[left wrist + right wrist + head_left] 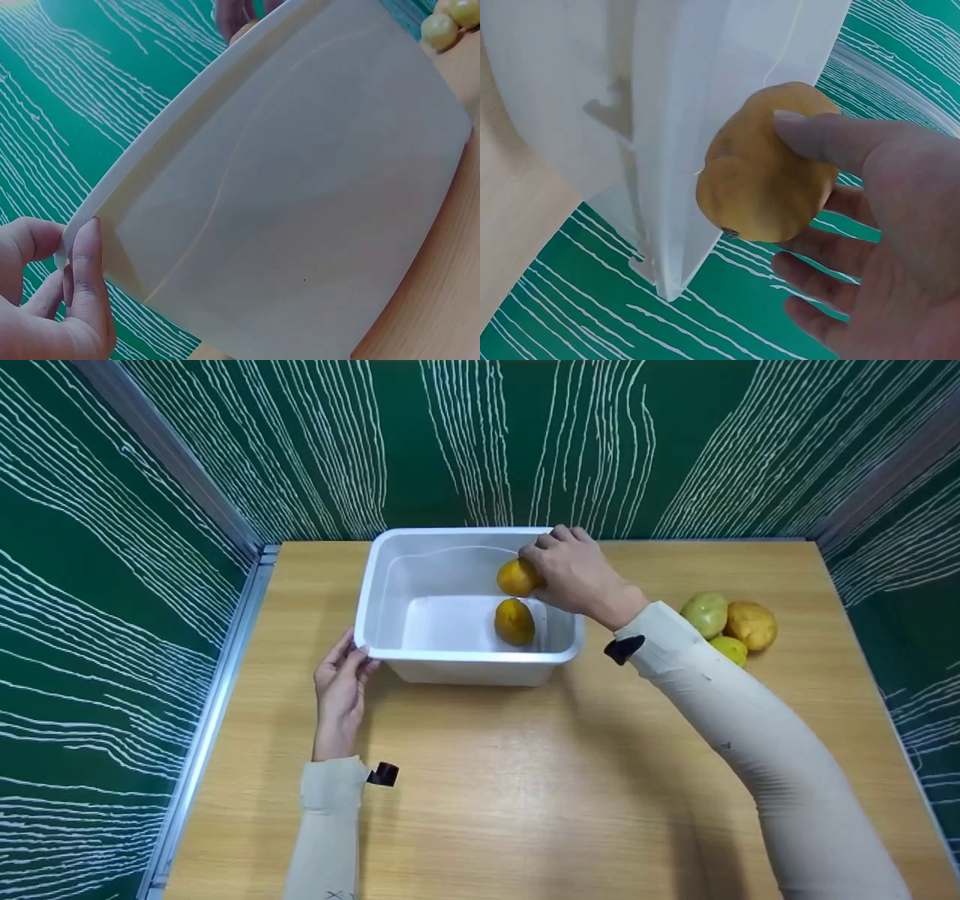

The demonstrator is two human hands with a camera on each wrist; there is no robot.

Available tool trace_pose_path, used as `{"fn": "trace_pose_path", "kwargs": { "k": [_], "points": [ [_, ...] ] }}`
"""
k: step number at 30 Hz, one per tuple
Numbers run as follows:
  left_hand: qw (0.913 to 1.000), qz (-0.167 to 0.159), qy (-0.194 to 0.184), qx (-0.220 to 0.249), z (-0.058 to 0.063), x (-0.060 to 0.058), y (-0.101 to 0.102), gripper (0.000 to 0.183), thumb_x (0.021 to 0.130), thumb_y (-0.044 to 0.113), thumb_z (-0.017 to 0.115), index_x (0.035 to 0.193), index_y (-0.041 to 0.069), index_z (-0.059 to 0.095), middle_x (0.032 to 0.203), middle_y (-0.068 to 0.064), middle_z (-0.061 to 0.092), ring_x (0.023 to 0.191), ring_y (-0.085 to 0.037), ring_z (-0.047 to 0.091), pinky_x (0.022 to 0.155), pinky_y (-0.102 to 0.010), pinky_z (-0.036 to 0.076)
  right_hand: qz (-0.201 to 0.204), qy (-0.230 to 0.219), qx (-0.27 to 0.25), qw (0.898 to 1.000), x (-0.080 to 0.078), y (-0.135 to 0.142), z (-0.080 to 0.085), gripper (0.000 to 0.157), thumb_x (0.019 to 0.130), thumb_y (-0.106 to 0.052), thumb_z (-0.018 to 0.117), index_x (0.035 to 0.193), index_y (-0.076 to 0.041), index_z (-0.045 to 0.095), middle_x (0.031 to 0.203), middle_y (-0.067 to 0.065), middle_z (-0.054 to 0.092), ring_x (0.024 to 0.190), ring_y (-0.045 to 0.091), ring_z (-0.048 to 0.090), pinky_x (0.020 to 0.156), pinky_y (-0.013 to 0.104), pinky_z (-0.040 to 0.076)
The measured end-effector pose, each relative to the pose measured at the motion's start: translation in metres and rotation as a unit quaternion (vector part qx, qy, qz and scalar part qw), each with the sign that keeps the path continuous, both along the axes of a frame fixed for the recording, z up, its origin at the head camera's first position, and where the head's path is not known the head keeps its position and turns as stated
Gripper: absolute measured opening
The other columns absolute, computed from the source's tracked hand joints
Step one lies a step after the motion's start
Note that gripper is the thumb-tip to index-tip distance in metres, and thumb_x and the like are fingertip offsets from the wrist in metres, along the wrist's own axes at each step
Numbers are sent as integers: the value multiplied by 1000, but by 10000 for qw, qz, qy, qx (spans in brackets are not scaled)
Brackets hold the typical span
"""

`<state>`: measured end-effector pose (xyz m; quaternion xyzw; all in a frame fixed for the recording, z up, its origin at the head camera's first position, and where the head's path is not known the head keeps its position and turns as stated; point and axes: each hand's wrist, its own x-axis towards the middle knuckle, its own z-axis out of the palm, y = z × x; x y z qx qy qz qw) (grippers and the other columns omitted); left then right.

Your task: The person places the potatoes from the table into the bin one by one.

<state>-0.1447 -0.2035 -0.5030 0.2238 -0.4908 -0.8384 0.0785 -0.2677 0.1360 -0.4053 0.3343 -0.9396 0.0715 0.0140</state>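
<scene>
A white plastic basin (469, 671) stands near the back of the wooden table. My left hand (342, 690) pinches its front left corner by the rim, thumb on one side and fingers on the other in the left wrist view. Over the basin's right side, my right hand (574, 574) grips a smooth, rounded yellow-orange fruit (517, 577). In the right wrist view this fruit (772, 169) shows a small dark spot at its lower end, with the thumb across it. A second yellow-orange fruit (514, 622) lies inside, on the basin floor.
Right of the basin a green fruit (705, 615), a yellow-orange fruit (752, 625) and a smaller yellow fruit (729, 649) sit together, the last partly behind my right sleeve. Green panels with white wavy lines (465, 450) enclose the table (465, 780) at back and sides.
</scene>
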Motion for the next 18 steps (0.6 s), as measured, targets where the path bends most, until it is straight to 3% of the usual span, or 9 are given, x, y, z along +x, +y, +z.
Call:
{"fn": "trace_pose_path", "kwargs": {
  "k": [4,9,14,18],
  "points": [
    [10000,-28,-4,-18,0,0,0,54,103,-10,55,156,-3,45,147,-17,52,94,-13,68,79,-15,64,27,-56,180,9998,-3,-5,-1,48,92,-22,85,133,-3,68,128,22,69,113,41,57,107,55,52],
    [10000,1,93,-24,0,0,0,53,102,-12,54,155,-5,46,136,-14,55,93,-14,67,76,-15,64,86,-62,358,9993,-5,-12,-3,46,92,-21,85,131,-2,69,127,22,70,111,41,60,102,51,54],
    [9997,31,237,25,-2,-1,1,53,102,-15,53,154,-10,44,124,-12,56,90,-14,67,72,-14,63,156,-61,429,9989,-8,-21,-3,44,92,-20,84,129,-2,69,124,21,71,110,40,60,107,53,53],
    [9999,47,161,-2,-2,-1,0,53,102,-14,53,154,-9,44,129,-14,56,90,-14,68,74,-15,64,102,-215,410,9989,-12,-27,-4,42,93,-18,84,130,-2,69,126,20,70,110,39,58,109,54,51]
  ]
}}
